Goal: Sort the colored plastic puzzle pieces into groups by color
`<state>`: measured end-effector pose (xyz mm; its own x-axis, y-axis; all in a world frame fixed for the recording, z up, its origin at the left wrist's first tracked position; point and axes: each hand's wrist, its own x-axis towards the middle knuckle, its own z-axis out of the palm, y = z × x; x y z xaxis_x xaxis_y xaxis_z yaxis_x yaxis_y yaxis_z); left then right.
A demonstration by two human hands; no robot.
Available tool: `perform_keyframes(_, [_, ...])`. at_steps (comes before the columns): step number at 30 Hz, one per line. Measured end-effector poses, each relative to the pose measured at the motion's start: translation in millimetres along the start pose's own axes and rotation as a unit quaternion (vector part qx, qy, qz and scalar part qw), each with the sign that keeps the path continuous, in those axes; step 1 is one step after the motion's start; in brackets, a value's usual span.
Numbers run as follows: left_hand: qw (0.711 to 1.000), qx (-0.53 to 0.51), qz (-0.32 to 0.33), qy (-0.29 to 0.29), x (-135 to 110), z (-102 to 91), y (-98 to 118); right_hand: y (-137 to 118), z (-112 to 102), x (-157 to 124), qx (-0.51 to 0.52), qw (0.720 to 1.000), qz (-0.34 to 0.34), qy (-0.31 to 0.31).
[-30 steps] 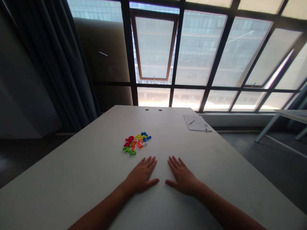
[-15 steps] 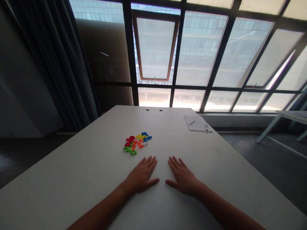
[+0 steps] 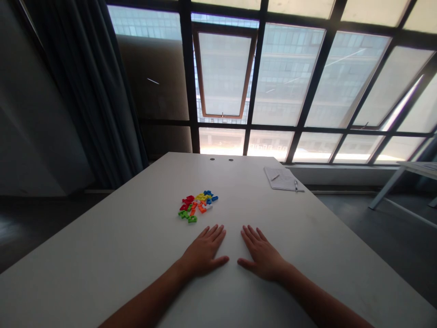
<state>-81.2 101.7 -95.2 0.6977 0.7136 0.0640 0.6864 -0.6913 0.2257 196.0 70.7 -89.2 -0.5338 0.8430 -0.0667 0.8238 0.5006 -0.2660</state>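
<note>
1. Can see only the backs of the left hand [image 3: 200, 254] and right hand [image 3: 263, 256]; cannot see the palms, facing down on the white table [image 3: 112, 255].
2. Cannot follow the forearms [image 3: 150, 291] past the bottom edge of the frame.
3. Cannot count the small bright pieces [image 3: 202, 208], bunched just left of the middle of the frame, in red, yellow, blue, orange, green and white.
4. Cannot read the marks on the paper [image 3: 282, 180], right of the middle; can make out two pens [image 3: 296, 185] there.
5. Rests both hands loose and flat, low in the middle, with fingers straight and thumbs pointing at each other across a small gap.
6. Has the left hand just below a green piece [image 3: 192, 219], not touching, and the right hand farther away.
7. Can find wide white room to the left and right of the hands.
8. Can trace slanted table sides, closer together at the far edge, near two dark round spots [image 3: 212, 159].
9. Can see big windows [image 3: 287, 68] up top, one tilted open, a dark curtain [image 3: 92, 91] at the upper left, and another table [image 3: 418, 169], cut off at the right, above gray floor [image 3: 355, 205].
</note>
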Motion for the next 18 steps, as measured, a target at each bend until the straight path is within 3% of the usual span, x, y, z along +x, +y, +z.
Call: perform_keyframes(18, [1.0,-0.001,-0.007,-0.007,1.6,-0.5,0.3,-5.3,-7.2,-0.6,0.003,1.0,0.01,-0.006])
